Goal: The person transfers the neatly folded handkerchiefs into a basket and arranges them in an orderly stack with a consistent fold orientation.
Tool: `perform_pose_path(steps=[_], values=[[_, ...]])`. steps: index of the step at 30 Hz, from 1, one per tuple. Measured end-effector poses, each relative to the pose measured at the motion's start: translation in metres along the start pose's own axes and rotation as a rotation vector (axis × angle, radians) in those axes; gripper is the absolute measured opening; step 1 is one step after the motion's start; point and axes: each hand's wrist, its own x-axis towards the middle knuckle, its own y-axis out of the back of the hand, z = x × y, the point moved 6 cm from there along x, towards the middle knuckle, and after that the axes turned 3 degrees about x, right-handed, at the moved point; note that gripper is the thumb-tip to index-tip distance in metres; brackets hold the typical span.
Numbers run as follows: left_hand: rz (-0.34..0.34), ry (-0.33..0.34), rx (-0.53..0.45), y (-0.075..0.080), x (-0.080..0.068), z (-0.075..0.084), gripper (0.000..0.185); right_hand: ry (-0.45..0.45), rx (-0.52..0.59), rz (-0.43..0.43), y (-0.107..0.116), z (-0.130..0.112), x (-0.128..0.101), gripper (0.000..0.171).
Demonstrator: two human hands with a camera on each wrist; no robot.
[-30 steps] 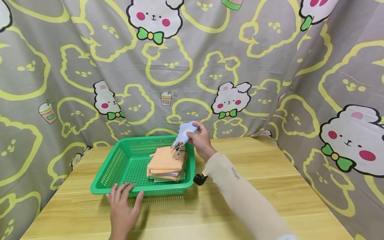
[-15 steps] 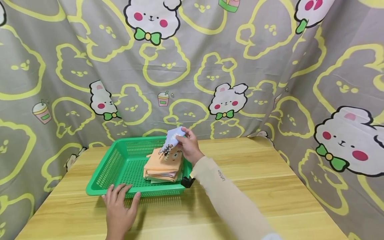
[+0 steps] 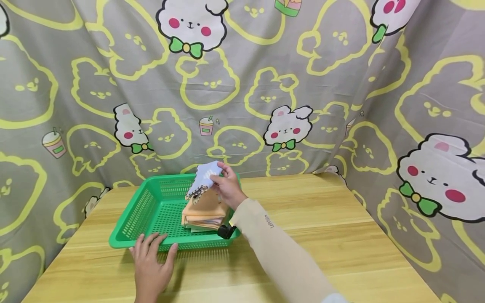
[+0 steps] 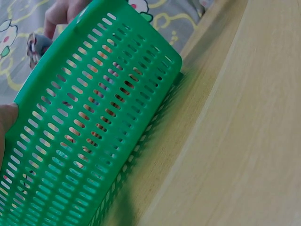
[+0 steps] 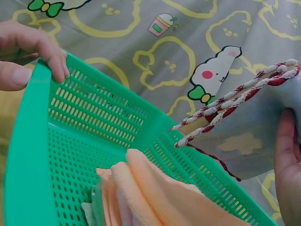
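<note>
A green slotted basket point(image 3: 151, 208) stands on the wooden table, with a stack of folded orange cloths point(image 3: 204, 210) inside at its right. Above that stack my right hand point(image 3: 222, 180) pinches a pale blue cloth point(image 3: 204, 176) with a patterned edge, which hangs clear of the pile. In the right wrist view the blue cloth point(image 5: 244, 127) shows a red-and-white corded trim over the orange cloths point(image 5: 155, 197). My left hand point(image 3: 151, 256) grips the basket's near rim; its fingers point(image 5: 54, 56) hook over the rim of the basket point(image 5: 33, 141). The left wrist view shows mostly the basket wall point(image 4: 94, 132).
The wooden table point(image 3: 322, 219) stretches to the right and front of the basket. A grey cartoon-print curtain point(image 3: 265, 84) closes in the back and both sides. A black wrist camera mount point(image 3: 226, 231) sits under my right forearm.
My right hand has carried the blue cloth leftward, from the basket's right edge to over the orange stack. The left hand has stayed on the near rim.
</note>
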Motion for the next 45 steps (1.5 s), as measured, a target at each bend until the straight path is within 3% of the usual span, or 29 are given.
perform_pose_path(steps=[9, 16, 22, 28, 36, 40, 45], values=[[0.003, 0.002, 0.009, 0.002, -0.002, -0.002, 0.035, -0.08, 0.137, -0.088, -0.004, 0.021, 0.004, 0.058], [-0.016, 0.016, 0.01, 0.0, -0.003, -0.004, 0.036, -0.113, 0.191, -0.028, 0.0, 0.036, 0.005, 0.068], [0.001, 0.005, 0.003, 0.002, -0.003, -0.004, 0.036, -0.208, 0.149, -0.013, 0.002, 0.048, 0.005, 0.065], [0.0, 0.001, 0.004, 0.0, -0.001, -0.002, 0.035, -0.205, -0.073, 0.022, 0.008, 0.047, 0.002, 0.066], [0.012, -0.012, 0.005, 0.001, 0.001, -0.001, 0.035, -0.08, -0.563, 0.054, 0.022, 0.03, 0.0, 0.064], [0.01, -0.019, 0.003, 0.0, 0.001, -0.002, 0.036, -0.041, -0.788, 0.016, 0.023, 0.017, -0.003, 0.061], [0.005, -0.015, 0.004, -0.001, 0.0, -0.002, 0.036, -0.033, -1.089, -0.098, 0.018, 0.005, -0.007, 0.06]])
